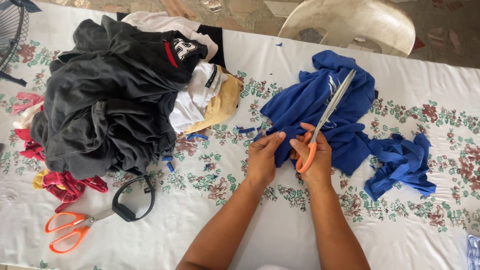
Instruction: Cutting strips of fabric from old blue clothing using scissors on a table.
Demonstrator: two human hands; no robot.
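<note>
On floral tablecloth, hands gripping soft blue cloth and orange-handled steel scissors.

Both your forearms reach up from the bottom edge and converge toward the middle. Your left hand is curled, thumb stretched toward the right, fingers pinched shut. Your right hand sits just beside it, nearly touching, fingers closed in a grip, knuckles facing you.
</note>
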